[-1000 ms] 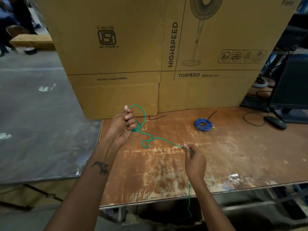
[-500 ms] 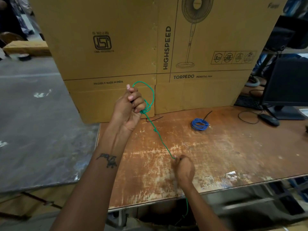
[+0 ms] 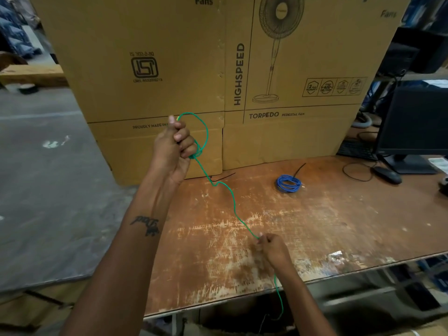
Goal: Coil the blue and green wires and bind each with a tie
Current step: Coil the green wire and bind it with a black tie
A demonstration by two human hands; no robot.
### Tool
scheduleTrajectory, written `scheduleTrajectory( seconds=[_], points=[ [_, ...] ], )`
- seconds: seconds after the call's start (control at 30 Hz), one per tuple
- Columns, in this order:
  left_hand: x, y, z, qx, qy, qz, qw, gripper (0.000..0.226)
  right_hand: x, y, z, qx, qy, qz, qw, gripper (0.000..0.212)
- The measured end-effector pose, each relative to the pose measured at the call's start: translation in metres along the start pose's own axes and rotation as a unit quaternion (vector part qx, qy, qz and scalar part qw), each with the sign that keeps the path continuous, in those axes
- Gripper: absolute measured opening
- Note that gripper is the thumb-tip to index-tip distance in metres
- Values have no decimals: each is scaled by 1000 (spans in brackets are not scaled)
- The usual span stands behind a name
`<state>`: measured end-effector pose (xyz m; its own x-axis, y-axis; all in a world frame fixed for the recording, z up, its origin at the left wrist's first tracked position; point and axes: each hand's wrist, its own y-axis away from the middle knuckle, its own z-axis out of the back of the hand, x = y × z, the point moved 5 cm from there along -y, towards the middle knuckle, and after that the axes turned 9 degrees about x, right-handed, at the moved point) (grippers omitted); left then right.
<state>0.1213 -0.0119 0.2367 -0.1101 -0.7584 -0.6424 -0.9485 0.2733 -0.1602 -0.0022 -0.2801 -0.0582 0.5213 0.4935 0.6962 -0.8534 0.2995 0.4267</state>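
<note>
Blue wire (image 3: 289,184) already coiled, lying on the table (image 3: 339,226) right of the cardboard box (image 3: 169,69) front; tie on it not discernible. Green wire (image 3: 224,192) barely started: one loop clenched in the left hand (image 3: 173,147), raised before the box. Right hand (image 3: 272,247) pinching the strand lower down. Long axis diagonal, from box down toward table edge, tail hanging below. Spare tie (image 3: 221,177) waiting at the box's foot.

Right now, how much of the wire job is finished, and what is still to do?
Done: the blue wire lies coiled on the table; a black strip pokes out beside it, but whether it binds the coil is unclear. In hand: the left hand grips a few loops of green wire, and the right hand pinches the run, whose tail hangs off the edge. Left: finish coiling green and tie it.
</note>
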Motion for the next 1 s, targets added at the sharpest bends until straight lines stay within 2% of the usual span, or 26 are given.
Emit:
scheduleTrajectory(
  seconds=[0.07,0.13,0.23,0.3,0.37,0.43,0.5,0.6,0.8,0.87,0.93,1.0],
  points=[
    [7,1,-4,13,20,17,1000,38,8,1,-2,47,58,25,997,35],
    [15,4,-10,36,46,38,998,38,30,15,0,51,38,65,996,27],
    [33,11,-22,61,59,68,994,35,94,62,4,32,-155,155,975,36],
    [43,14,-26,56,46,68,995,30,135,95,14,-25,-309,228,923,40],
    [49,15,-26,48,41,60,996,23,170,121,22,-20,-342,302,890,39],
    [52,16,-27,42,39,62,996,23,192,134,19,58,-324,344,879,37],
    [56,18,-26,32,27,64,997,27,201,133,14,98,-330,332,878,30],
    [58,21,-21,18,25,64,997,30,197,124,5,94,-333,329,878,15],
    [63,25,-10,-7,46,78,996,31,183,118,-4,174,-494,252,813,28],
    [65,28,-9,2,75,102,992,32,178,114,-4,165,-463,245,836,28],
    [67,32,-11,23,100,132,986,27,173,105,6,123,-378,252,882,38],
    [64,36,-9,47,112,159,980,23,163,92,16,137,-342,222,903,48]
  ],
)
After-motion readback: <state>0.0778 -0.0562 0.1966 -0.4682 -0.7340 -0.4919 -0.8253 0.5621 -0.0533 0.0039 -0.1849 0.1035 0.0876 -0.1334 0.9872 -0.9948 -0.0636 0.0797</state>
